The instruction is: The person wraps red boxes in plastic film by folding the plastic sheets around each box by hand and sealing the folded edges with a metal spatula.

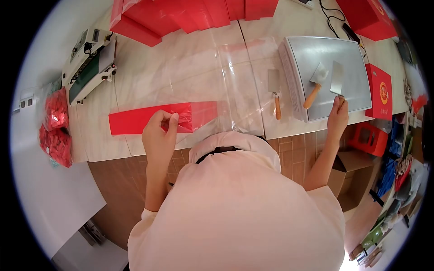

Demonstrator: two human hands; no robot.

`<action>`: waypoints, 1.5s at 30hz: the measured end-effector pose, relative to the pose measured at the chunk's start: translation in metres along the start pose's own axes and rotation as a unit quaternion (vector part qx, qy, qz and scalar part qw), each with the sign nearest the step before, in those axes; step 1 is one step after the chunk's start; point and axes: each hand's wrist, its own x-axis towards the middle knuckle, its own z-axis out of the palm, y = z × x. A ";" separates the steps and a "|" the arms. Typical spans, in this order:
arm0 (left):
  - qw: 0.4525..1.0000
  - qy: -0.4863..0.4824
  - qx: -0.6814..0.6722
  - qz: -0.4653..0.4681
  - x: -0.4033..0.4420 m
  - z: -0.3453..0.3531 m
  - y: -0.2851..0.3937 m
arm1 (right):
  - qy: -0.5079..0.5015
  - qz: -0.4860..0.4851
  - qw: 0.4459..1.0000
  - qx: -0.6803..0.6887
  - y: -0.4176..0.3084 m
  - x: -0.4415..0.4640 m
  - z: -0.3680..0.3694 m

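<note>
My left hand point(161, 128) is over a flat red strip point(135, 119) near the table's front edge, its thumb and fingers closed together at the strip's clear plastic film point(203, 115). What the fingertips pinch is too small to make out. My right hand point(338, 115) grips the handle of a scraper point(337, 77), whose metal blade lies over a grey metal plate point(350, 56). A second scraper with a wooden handle point(312, 95) rests on that plate. Left of the plate, a third scraper point(277, 107) lies on the table.
Red boxes point(181, 20) line the table's back edge. A sealing machine point(92, 65) stands at the left, beside red packets in clear bags point(56, 128). One red box point(379, 92) stands right of the plate. An open cardboard box point(355, 174) is on the floor.
</note>
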 end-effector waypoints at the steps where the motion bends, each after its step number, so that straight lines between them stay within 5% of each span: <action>1: 1.000 0.002 -0.001 -0.002 0.001 -0.001 -0.001 | -0.001 -0.003 1.000 0.001 -0.019 -0.002 -0.012; 3: 0.999 -0.030 0.003 -0.028 0.002 -0.001 -0.003 | -0.125 -0.127 0.968 0.177 -0.060 -0.009 -0.035; 5: 0.998 -0.042 0.012 -0.036 0.004 -0.003 -0.002 | -0.249 -0.194 0.933 0.173 -0.100 -0.024 -0.052; 10: 0.997 -0.055 0.029 -0.040 0.006 -0.006 -0.001 | -0.313 -0.492 0.777 0.239 -0.162 -0.046 -0.046; 25: 0.999 -0.010 0.021 -0.044 -0.003 -0.022 0.004 | -0.325 -0.597 0.727 0.099 -0.215 -0.067 -0.044; 30: 0.964 -0.030 0.112 0.238 -0.012 -0.032 -0.005 | -0.322 -0.605 0.722 0.094 -0.224 -0.074 -0.041; 33: 0.952 -0.081 0.100 0.279 -0.017 -0.030 -0.011 | -0.323 -0.610 0.718 0.089 -0.229 -0.079 -0.038; 45: 0.921 -0.025 0.093 0.379 0.003 -0.040 -0.031 | -0.312 -0.649 0.690 0.075 -0.245 -0.092 -0.033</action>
